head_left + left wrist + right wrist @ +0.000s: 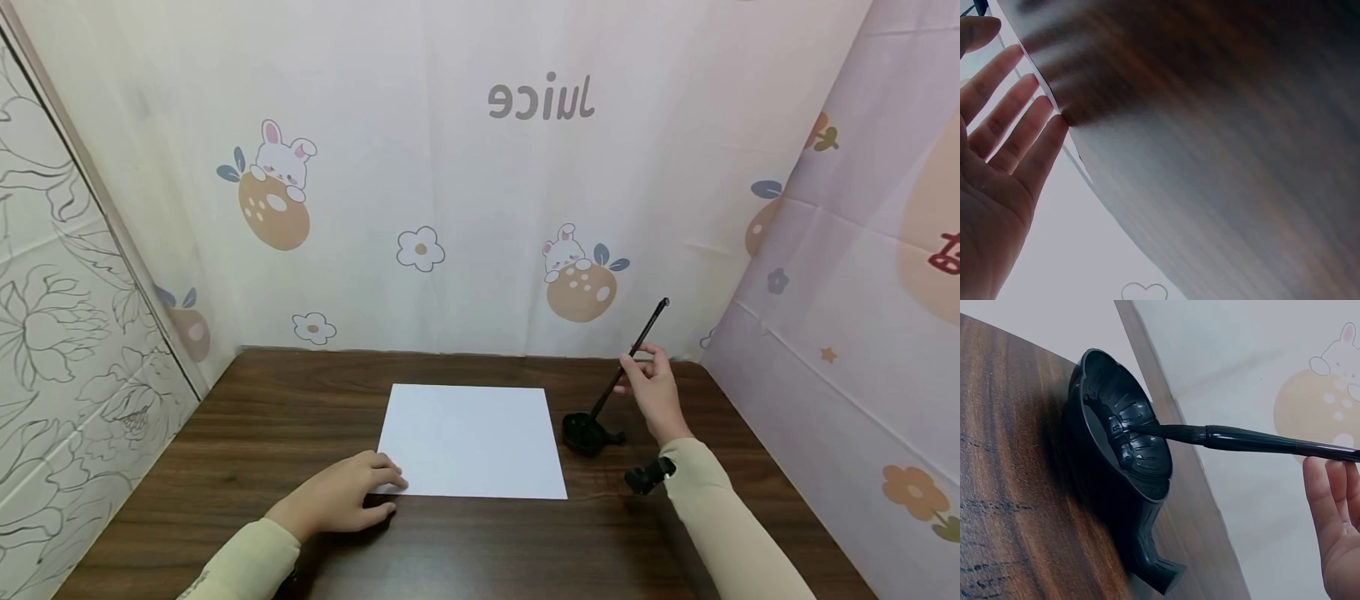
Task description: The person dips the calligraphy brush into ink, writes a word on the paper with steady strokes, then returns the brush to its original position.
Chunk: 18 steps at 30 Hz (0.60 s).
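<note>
The left hand (341,493), fingers loosely extended, rests on the near left corner of white paper (472,442). Well apart, the right hand (655,393) pinches a slanted black brush (1250,439), its tip inside a black dish (579,437) just right of the paper, on a wooden table (465,550).

We could pass a hand low over the white paper (472,437) or the table's near strip (480,554). The left hand (341,496) blocks the sheet's near-left corner; rightward, the black fluted dish (583,435), slanting brush (611,387) and right hand (655,396) obstruct us; behind, the curtain (360,150).
</note>
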Available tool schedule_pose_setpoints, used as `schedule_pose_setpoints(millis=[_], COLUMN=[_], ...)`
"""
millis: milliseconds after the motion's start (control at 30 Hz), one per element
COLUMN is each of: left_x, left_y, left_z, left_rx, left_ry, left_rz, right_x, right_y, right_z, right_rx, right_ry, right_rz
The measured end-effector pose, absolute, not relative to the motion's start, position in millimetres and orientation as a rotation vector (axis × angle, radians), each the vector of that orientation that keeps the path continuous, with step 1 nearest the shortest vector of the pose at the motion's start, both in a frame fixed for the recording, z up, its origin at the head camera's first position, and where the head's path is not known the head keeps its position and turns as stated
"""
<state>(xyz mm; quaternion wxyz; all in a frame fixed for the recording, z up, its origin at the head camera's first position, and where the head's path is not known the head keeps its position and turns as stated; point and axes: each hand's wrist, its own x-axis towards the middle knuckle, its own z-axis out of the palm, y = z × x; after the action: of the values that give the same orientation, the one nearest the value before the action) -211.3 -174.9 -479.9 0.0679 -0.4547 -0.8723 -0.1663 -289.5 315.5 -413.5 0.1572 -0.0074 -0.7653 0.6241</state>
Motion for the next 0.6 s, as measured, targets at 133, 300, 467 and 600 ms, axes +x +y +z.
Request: schedule_pose_setpoints(millis=[133, 300, 467, 600], left_x=[-211, -211, -211, -211], left_y=[-175, -175, -175, -175], left_z=[-481, -481, -480, -480], left_rx=[-1.356, -1.346, -1.335, -1.332], left_ry=[-2.652, -2.672, -2.7, -2.705], left_rz=[-0.507, -0.509, -0.5, -0.502], right_x=[-292, -294, -293, -295], right_y=[320, 324, 329, 334], right_z=[-415, -418, -421, -425], right_rx=[-0.04, -0.094, -0.182, -0.239], right_ry=[-2.178, -2.136, -2.088, -2.077], right_rz=[1.788, 1.809, 1.876, 1.914])
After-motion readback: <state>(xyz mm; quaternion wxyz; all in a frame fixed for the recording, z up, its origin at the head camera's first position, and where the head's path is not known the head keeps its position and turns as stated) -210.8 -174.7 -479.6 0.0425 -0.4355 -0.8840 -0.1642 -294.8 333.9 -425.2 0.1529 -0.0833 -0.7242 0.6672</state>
